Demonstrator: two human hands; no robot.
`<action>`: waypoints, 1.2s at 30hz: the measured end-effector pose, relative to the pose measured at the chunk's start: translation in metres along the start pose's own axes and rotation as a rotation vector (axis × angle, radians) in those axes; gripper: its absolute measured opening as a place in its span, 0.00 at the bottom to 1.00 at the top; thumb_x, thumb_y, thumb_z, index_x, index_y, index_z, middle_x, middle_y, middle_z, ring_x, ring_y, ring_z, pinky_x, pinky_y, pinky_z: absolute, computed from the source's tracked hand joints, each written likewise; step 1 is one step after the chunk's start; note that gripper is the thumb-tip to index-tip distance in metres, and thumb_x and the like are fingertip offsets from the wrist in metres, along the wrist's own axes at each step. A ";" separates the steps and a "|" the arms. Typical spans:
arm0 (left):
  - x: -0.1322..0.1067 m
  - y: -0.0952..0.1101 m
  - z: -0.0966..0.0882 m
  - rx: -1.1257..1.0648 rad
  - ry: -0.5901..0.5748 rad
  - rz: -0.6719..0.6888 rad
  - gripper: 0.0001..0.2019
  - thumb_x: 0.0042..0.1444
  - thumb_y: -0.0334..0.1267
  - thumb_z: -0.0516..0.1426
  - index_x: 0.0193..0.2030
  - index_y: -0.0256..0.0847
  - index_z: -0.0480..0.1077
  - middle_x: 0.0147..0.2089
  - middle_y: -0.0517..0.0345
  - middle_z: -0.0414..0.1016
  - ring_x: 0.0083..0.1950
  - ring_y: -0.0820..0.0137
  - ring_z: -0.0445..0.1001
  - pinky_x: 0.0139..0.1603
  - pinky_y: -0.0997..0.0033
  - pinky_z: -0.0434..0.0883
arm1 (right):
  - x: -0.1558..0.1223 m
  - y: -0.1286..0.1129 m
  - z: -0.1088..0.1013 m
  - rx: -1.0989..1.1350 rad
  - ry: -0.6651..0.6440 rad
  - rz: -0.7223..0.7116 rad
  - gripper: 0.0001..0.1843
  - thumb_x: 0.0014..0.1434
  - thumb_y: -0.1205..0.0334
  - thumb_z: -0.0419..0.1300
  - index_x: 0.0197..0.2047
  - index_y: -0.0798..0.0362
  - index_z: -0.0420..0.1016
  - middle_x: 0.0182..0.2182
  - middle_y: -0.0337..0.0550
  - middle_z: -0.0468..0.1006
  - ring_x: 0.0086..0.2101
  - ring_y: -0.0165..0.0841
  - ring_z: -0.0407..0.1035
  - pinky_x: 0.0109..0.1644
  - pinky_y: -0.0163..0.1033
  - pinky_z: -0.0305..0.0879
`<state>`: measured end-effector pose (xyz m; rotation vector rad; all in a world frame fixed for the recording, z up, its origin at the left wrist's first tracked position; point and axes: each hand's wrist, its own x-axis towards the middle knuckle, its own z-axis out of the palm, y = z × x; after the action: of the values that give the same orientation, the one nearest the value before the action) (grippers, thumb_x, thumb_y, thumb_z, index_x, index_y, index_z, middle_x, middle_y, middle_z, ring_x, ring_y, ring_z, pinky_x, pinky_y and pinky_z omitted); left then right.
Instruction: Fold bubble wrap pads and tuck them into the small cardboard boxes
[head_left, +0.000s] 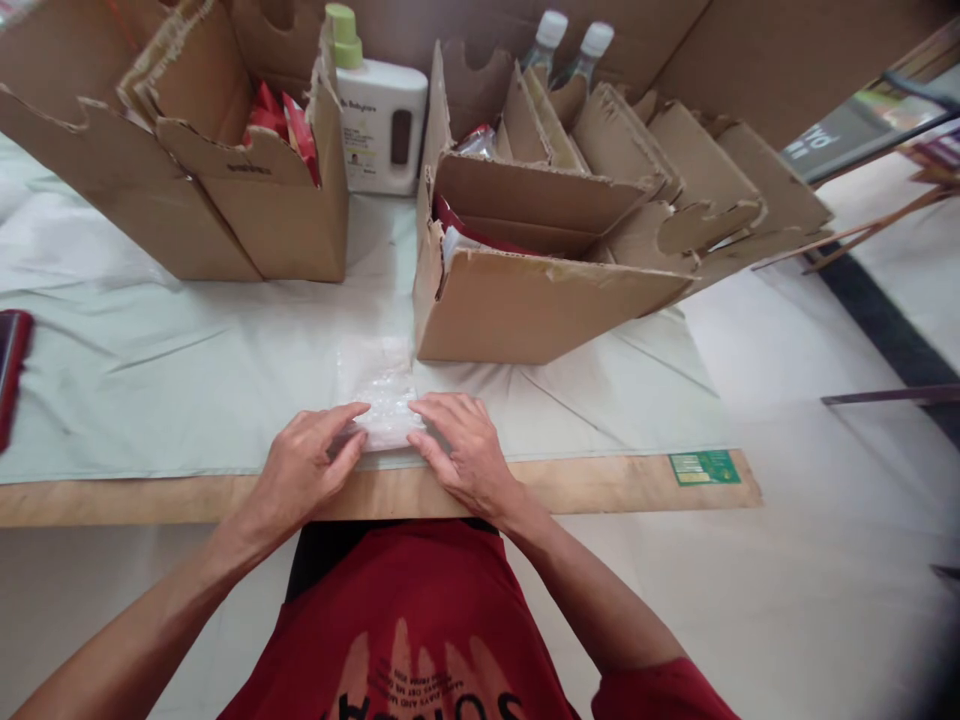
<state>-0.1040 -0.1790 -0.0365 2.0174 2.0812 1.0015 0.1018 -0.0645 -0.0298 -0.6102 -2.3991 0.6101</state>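
Note:
A small piece of clear bubble wrap [386, 405] lies on the pale green cloth near the table's front edge. My left hand [311, 450] is at its left side, thumb and forefinger apart, with the fingertips touching its edge. On the opposite side, my right hand [469, 445] rests with its fingertips on the right edge, thumb also spread from the fingers. Neither hand is closed around the wrap. The undersides of my fingers are hidden.
Behind the wrap stands a divided cardboard organizer [540, 310] holding packets. Another cardboard box [277, 230] with red packets stands to its left. A white bottle [382, 125] with a green cap is between them. A dark red phone-like object [11, 370] lies far left. The wooden edge [600, 485] borders the cloth.

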 end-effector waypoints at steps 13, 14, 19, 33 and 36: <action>-0.005 0.005 0.000 0.244 0.058 0.198 0.15 0.65 0.36 0.61 0.57 0.38 0.71 0.59 0.39 0.76 0.59 0.50 0.75 0.58 0.50 0.70 | 0.004 0.019 0.013 -0.077 -0.197 -0.104 0.09 0.70 0.65 0.59 0.51 0.52 0.79 0.49 0.46 0.84 0.58 0.44 0.69 0.60 0.50 0.61; -0.006 0.008 -0.001 0.222 0.023 0.225 0.14 0.65 0.33 0.60 0.57 0.38 0.70 0.56 0.42 0.79 0.57 0.53 0.76 0.59 0.50 0.69 | 0.006 0.018 0.011 -0.036 -0.213 -0.087 0.09 0.71 0.65 0.59 0.49 0.52 0.80 0.46 0.44 0.85 0.57 0.43 0.69 0.61 0.50 0.60; -0.004 0.007 0.002 0.061 -0.033 0.213 0.11 0.67 0.26 0.56 0.54 0.38 0.70 0.37 0.58 0.79 0.38 0.67 0.74 0.53 0.59 0.69 | 0.011 0.011 -0.005 0.050 -0.314 -0.023 0.09 0.72 0.62 0.58 0.47 0.51 0.80 0.42 0.44 0.85 0.50 0.40 0.73 0.57 0.48 0.63; -0.003 -0.006 0.005 0.105 0.034 0.150 0.13 0.68 0.35 0.58 0.57 0.38 0.70 0.45 0.49 0.79 0.47 0.60 0.76 0.51 0.58 0.70 | 0.020 0.014 0.009 -0.024 -0.250 -0.044 0.12 0.71 0.64 0.59 0.55 0.51 0.78 0.46 0.45 0.85 0.50 0.39 0.73 0.57 0.47 0.64; -0.002 -0.007 0.002 0.092 0.020 0.113 0.12 0.69 0.34 0.56 0.58 0.40 0.70 0.40 0.53 0.80 0.43 0.62 0.76 0.50 0.59 0.70 | 0.019 0.011 0.006 0.008 -0.269 0.031 0.13 0.72 0.62 0.58 0.56 0.51 0.78 0.47 0.46 0.85 0.49 0.39 0.74 0.57 0.47 0.65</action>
<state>-0.1089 -0.1792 -0.0426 2.2007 2.0807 0.9627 0.0871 -0.0469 -0.0319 -0.5957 -2.6388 0.7560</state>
